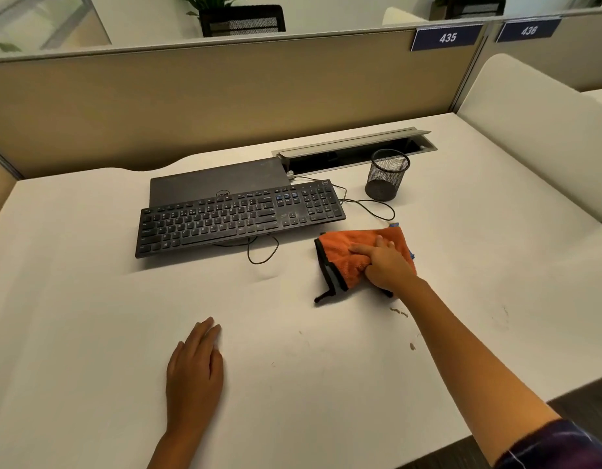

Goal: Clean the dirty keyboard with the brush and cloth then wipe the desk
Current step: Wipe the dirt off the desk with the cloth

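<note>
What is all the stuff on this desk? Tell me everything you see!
keyboard: one, black and dusty, desk middle, its back edge over the laptop
laptop: one, dark grey, closed, behind keyboard
cable: one, black, looping in front of keyboard
cloth: one, orange with dark edge, right of keyboard
pen cup: one, black mesh, back right
cable tray: one, silver, lid up, back edge
desk: one, white, with crumbs near the right arm
signs: two, blue, on divider
left hand: flat on desk
right hand: holds cloth
</note>
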Demonstrator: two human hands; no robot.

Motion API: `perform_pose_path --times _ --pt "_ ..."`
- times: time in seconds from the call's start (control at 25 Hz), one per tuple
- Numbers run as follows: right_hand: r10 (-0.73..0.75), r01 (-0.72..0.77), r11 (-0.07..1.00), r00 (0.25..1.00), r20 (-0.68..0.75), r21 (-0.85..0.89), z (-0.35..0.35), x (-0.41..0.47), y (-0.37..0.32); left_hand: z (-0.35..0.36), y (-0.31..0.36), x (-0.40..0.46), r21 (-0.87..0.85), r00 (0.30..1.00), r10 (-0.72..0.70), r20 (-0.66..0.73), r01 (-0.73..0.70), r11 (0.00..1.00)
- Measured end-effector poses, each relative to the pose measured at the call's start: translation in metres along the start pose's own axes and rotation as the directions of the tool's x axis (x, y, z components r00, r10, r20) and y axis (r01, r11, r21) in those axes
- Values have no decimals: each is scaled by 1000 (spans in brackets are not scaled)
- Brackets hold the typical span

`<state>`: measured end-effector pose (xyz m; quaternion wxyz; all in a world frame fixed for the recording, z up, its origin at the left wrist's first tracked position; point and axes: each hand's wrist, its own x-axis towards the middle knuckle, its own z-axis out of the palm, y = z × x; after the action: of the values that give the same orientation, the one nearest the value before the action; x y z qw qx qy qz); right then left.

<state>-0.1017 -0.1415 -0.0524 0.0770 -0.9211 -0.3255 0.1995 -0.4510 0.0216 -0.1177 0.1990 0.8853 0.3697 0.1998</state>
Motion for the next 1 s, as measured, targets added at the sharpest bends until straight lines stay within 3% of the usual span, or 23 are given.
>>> perform_pose_path --times 0.28,0.4,0.52,0.64,0.76,0.88,1.0 --pt "-17 20 993 1000 -26 119 -16 -77 26 0 -1 0 1 1000 11 1 -11 1000" --pt "0 63 962 973 -230 265 -34 -97 6 0 -2 1 16 1000 5 14 -5 1000" --pt "-147 264 930 904 -402 254 -26 -98 -41 0 0 2 19 1000 -6 24 5 1000" --pt "-443 499 855 845 -299 144 6 -98 -94 -2 0 0 17 999 7 31 -7 1000" --pt "-668 661 745 737 -108 -94 48 -108 -128 -2 -4 3 -11 999 -8 45 9 1000" --pt "-626 643 740 766 147 -197 70 -116 -124 -2 -5 4 -9 999 -3 40 3 1000" --pt "-483 502 809 864 141 -305 65 -109 -96 -2 -2 2 5 1000 18 12 -18 1000"
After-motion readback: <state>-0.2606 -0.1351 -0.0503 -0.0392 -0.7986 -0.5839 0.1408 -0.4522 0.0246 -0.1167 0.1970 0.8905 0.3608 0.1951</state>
